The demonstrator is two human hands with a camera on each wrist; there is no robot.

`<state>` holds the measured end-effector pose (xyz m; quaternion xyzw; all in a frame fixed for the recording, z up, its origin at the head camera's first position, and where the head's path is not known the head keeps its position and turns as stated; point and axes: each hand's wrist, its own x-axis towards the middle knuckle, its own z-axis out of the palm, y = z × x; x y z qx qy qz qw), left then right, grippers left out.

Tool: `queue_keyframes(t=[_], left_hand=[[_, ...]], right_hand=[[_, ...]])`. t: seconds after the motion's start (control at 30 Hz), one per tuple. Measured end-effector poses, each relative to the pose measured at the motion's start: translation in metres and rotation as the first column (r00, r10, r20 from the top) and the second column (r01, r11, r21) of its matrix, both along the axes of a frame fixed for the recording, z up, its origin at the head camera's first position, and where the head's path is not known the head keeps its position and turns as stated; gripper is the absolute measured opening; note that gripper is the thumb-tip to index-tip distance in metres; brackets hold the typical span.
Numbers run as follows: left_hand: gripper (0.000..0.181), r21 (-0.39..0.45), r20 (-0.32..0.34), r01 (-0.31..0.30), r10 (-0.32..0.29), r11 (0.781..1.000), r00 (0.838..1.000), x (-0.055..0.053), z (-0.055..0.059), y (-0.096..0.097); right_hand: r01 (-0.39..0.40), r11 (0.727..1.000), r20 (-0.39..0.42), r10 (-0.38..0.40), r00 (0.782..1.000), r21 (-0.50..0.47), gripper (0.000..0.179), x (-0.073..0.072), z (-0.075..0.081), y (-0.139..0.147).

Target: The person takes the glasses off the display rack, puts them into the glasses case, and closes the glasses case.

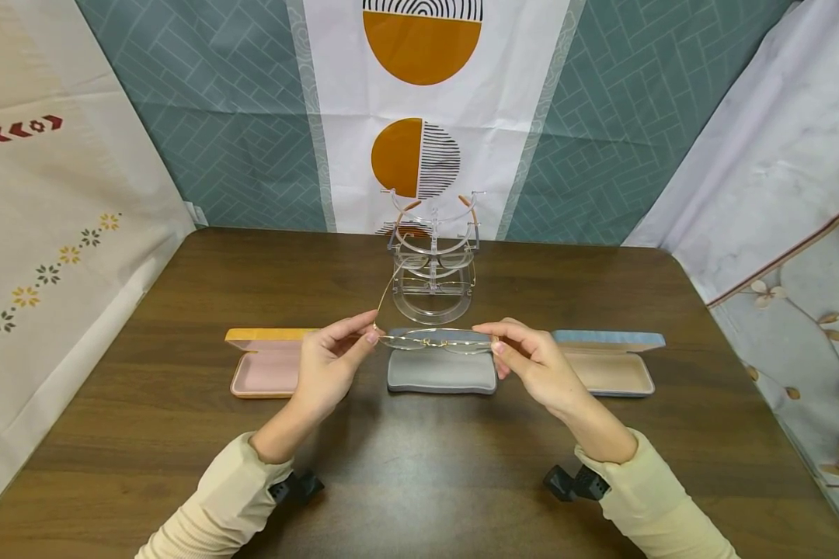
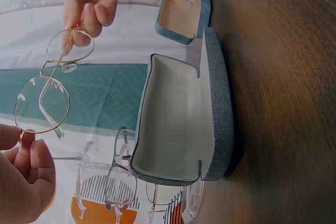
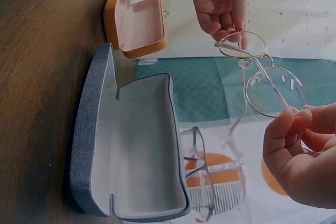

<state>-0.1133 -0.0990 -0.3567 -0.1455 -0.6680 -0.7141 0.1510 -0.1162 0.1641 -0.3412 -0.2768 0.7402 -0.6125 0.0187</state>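
The left hand (image 1: 331,359) and right hand (image 1: 535,362) each pinch one side of the gold glasses (image 1: 429,342) between thumb and fingers, holding them in the air near the open grey case (image 1: 442,371). On the surface (image 1: 419,473), that case lies between the orange case (image 1: 269,373) and blue case (image 1: 610,373), with the clear stand (image 1: 429,319) behind

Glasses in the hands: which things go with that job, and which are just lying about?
Part of the job:
- gold glasses, pinched by left hand and right hand
- grey case, open below, probably

Seemingly just there:
- yellow case
- blue case
- clear stand with other glasses
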Motion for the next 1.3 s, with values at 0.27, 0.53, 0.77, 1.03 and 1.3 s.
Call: queue_keyframes(t=[0.27,0.53,0.77,1.03,1.3], left_hand=[[0.026,-0.012,0.020,0.000,0.000,1.000,1.000,0.0009,0.0017,0.0017],[0.023,-0.034,0.035,-0.013,0.014,0.999,0.999,0.0012,0.0021,0.0024],[0.020,-0.060,0.065,-0.024,0.028,0.998,0.998,0.0008,0.0027,0.0031],[0.022,0.010,0.103,-0.004,0.003,1.000,0.995,0.0007,0.0019,0.0027],[0.022,0.020,0.127,0.041,-0.043,0.999,0.991,-0.0021,-0.0006,0.0007]], right_hand=[[-0.001,1.000,0.016,0.001,1.000,0.000,0.026,-0.0004,-0.0011,0.0011],[-0.004,1.000,0.008,0.004,1.000,-0.002,0.026,-0.0006,-0.0015,0.0016],[-0.006,1.000,0.005,0.006,1.000,-0.006,0.026,0.0004,-0.0004,0.0013],[-0.010,1.000,0.004,0.010,1.000,-0.016,0.025,0.0011,0.0001,0.0008],[-0.007,0.999,0.009,0.008,1.000,-0.035,0.025,0.0001,-0.0004,0.0006]])
